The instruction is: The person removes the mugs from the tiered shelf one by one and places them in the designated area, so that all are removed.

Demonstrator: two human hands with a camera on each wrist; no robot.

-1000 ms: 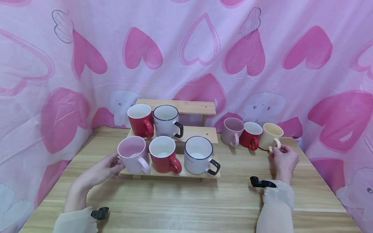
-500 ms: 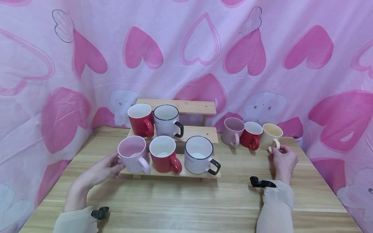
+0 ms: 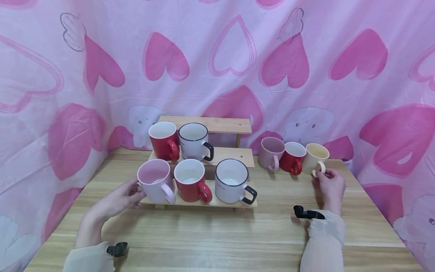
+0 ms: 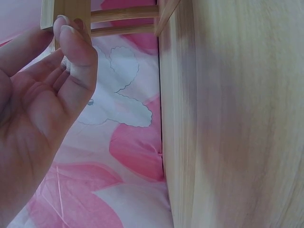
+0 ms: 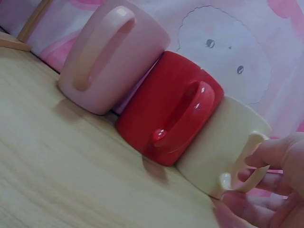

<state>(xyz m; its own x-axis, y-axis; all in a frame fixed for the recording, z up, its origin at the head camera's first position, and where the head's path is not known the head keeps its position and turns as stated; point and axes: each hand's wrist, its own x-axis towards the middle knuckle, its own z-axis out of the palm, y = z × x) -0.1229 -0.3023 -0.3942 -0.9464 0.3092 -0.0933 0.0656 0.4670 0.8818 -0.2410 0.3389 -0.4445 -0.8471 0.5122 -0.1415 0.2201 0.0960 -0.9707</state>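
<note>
My right hand (image 3: 332, 187) pinches the handle of a cream mug (image 3: 315, 160), which stands upright on the table. Fingers and thumb are around that handle in the right wrist view. Beside it, a red mug (image 5: 166, 107) and a pink mug (image 5: 114, 57) form a row, handles facing me. My left hand (image 3: 115, 198) grips the left end of the lowest board of a wooden tiered shelf (image 4: 71, 12). On that board stand a light pink mug (image 3: 154, 181), a red mug (image 3: 188, 183) and a white black-rimmed mug (image 3: 231, 185).
On the shelf's middle board are another red mug (image 3: 164, 143) and another white mug with a black handle (image 3: 193, 141). The top board (image 3: 204, 122) is bare. A pink heart-patterned cloth (image 3: 217, 56) hangs behind the wooden table (image 3: 210, 238).
My right hand has shifted slightly left with the cream mug, which now sits close against the red mug. The left hand and the shelf look unmoved.
</note>
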